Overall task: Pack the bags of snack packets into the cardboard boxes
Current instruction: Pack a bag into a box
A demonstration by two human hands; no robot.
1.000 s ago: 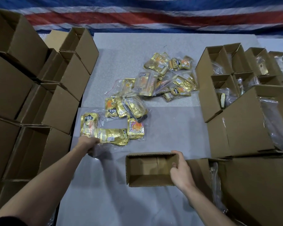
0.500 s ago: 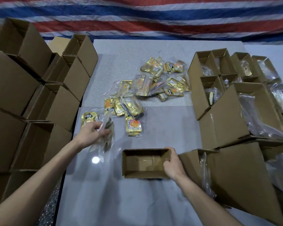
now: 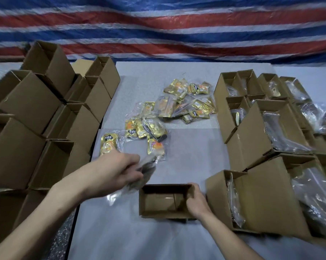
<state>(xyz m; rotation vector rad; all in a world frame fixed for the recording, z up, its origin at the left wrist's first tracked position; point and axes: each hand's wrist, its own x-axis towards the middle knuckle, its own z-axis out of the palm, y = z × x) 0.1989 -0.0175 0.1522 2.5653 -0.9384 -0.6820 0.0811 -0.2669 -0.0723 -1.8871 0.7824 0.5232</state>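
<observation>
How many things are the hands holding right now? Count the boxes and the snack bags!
Cardboard boxes: 1, the empty box gripped by the right hand.
Snack bags: 1, the blurred bag gripped by the left hand.
Total: 2

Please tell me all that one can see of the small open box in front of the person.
The small open box is plain brown cardboard, upright on the grey table, its top open and the inside empty, with a seam across the floor. The right hand grips its right wall. The left hand holds a blurred clear bag just beyond its left corner.
</observation>
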